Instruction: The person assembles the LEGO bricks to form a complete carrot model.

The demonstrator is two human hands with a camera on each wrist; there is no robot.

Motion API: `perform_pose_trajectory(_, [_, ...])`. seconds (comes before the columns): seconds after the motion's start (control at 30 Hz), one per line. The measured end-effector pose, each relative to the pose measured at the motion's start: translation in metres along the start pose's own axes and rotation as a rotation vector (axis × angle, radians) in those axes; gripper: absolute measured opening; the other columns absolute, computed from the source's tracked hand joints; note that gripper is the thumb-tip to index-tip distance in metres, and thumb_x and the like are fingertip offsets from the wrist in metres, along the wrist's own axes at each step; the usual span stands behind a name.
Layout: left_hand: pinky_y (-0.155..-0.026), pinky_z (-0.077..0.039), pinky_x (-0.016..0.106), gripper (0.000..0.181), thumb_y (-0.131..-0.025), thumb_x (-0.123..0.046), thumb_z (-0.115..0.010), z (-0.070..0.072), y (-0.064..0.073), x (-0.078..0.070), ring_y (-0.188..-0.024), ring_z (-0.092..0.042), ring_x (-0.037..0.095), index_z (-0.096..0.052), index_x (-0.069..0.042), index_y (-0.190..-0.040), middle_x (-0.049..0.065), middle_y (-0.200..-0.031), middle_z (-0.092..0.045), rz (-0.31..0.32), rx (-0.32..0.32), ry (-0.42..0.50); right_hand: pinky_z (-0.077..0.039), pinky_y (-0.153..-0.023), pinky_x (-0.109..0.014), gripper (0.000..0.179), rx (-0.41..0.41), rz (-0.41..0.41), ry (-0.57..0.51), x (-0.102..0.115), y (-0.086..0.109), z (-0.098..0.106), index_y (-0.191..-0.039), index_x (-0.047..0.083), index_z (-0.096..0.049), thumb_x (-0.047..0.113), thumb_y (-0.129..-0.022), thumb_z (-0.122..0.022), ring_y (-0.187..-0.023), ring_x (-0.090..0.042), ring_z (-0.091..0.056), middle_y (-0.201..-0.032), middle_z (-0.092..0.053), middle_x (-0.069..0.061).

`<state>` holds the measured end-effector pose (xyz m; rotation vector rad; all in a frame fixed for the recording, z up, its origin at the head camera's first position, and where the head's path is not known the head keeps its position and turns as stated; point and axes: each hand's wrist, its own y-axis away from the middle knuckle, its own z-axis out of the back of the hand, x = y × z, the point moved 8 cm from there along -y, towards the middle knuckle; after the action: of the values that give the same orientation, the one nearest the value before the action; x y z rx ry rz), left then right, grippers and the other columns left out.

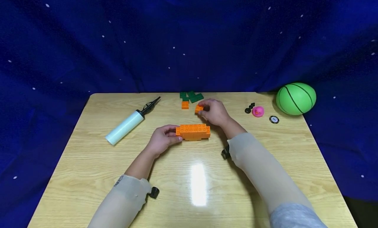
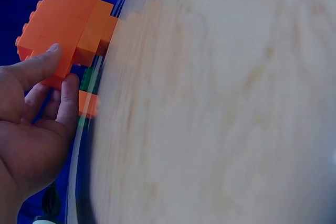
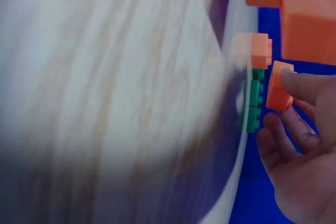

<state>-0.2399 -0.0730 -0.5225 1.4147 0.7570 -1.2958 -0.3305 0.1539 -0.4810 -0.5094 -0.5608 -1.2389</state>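
Observation:
An orange block assembly, several bricks joined in a stepped shape with studs on top, is at the middle of the table. My left hand grips its left end; in the left wrist view the thumb lies over one face of the assembly and the fingers are beneath. Farther back, my right hand pinches a small orange brick between thumb and fingers, and this brick shows plainly in the right wrist view. Left of it sits another orange brick, with several green bricks just behind.
A light-blue hand pump with a black nozzle lies at the left. On the right are a small black object, a pink rubber duck, a round chip and a green ball. A dark blue curtain hangs behind the table.

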Motion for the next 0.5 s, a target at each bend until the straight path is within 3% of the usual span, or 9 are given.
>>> perform_pose_trajectory(0.2, [-0.088, -0.059, 0.029, 0.051, -0.085, 0.0, -0.084, -0.001, -0.001, 0.001, -0.107, -0.069, 0.022, -0.067, -0.007, -0.133, 0.012, -0.124, -0.069, 0.0, 0.0, 0.001, -0.057, -0.092, -0.04, 0.031, -0.007, 0.028, -0.055, 0.01, 0.015, 0.009, -0.128, 0.011, -0.072, 0.02, -0.098, -0.074, -0.105, -0.023, -0.067, -0.127, -0.067, -0.007])
perform_pose_trajectory(0.5, [-0.089, -0.059, 0.029, 0.052, -0.085, 0.002, -0.083, -0.005, -0.003, -0.001, -0.107, -0.069, 0.023, -0.066, -0.006, -0.133, 0.015, -0.124, -0.069, -0.005, 0.002, 0.016, -0.058, -0.091, -0.04, 0.031, -0.024, 0.108, -0.125, 0.02, 0.04, 0.028, -0.128, 0.009, -0.072, 0.017, -0.098, -0.074, -0.107, -0.025, -0.067, -0.125, -0.067, -0.006])
